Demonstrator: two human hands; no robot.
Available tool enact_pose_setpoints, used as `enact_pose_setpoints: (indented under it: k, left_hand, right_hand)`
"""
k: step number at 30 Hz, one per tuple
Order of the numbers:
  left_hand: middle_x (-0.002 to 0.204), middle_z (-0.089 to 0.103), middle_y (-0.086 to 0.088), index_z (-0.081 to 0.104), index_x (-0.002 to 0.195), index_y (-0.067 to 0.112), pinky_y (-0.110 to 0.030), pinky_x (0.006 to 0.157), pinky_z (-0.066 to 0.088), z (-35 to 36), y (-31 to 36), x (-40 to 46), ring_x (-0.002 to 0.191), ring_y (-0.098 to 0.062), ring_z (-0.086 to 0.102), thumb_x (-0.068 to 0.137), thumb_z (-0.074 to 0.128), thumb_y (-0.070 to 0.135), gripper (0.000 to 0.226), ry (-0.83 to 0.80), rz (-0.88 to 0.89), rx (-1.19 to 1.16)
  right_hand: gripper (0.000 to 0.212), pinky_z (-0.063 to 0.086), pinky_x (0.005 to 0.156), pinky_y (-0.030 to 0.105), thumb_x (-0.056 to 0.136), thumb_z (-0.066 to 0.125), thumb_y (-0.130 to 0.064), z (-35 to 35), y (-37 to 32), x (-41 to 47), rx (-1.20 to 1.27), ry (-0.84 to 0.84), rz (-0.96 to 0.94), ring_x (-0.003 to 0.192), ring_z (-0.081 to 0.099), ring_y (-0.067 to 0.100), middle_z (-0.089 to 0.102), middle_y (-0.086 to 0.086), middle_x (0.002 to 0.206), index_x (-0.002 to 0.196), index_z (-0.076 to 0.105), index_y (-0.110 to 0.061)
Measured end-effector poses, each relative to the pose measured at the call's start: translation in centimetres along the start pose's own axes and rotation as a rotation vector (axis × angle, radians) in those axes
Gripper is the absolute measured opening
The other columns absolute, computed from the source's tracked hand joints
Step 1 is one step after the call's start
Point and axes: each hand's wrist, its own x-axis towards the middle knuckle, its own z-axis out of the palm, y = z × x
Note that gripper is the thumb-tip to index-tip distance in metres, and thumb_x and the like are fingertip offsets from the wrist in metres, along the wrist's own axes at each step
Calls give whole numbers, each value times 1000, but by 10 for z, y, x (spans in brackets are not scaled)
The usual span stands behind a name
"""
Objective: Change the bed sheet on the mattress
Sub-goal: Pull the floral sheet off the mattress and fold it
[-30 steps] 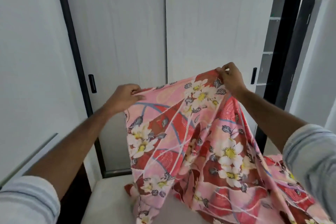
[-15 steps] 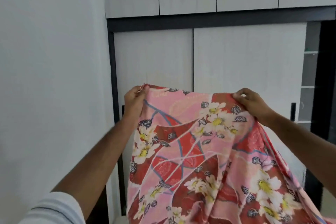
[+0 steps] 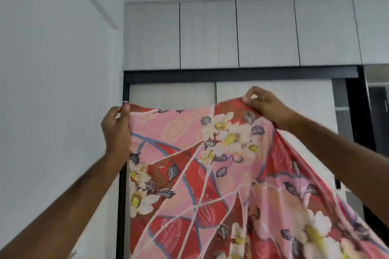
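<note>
Bed sheet [image 3: 221, 174], pink-red floral, held up in front of the wardrobe [image 3: 263, 94]. Left hand [image 3: 115, 130] pinches its top-left corner, right hand [image 3: 266, 107] pinches the top edge, hands well apart. Sheet hangs down, covering the wardrobe's sliding doors. White wall [image 3: 52, 90] left of the wardrobe, overhead cabinets [image 3: 208, 35] above it.

Even, soft daylight is filling the room; its source isn't showing. No hard shadows are falling, and the white wall [image 3: 52, 90] is reading flat and bright without clipping. The whole frame is looking soft, with compression smearing fine detail. Motion blur is showing on the sheet's [image 3: 210, 185] lower right folds. Wide-angle distortion is tilting the cabinet doors' [image 3: 208, 33] seams outward toward the edges. The dark gap at far right is losing detail.
</note>
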Motion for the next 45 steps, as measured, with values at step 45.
enact_pose_setpoints:
  k: [45]
  left_hand:
    - [74, 63, 3, 66, 81, 11, -13, 58, 36, 144, -40, -198, 64, -6, 53, 90, 74, 22, 16, -499, 71, 433]
  right_hand:
    - [34, 58, 77, 45, 85, 63, -31, 74, 207, -258, -653, -53, 553, 93, 66, 30, 69, 7, 110, 114, 49, -22]
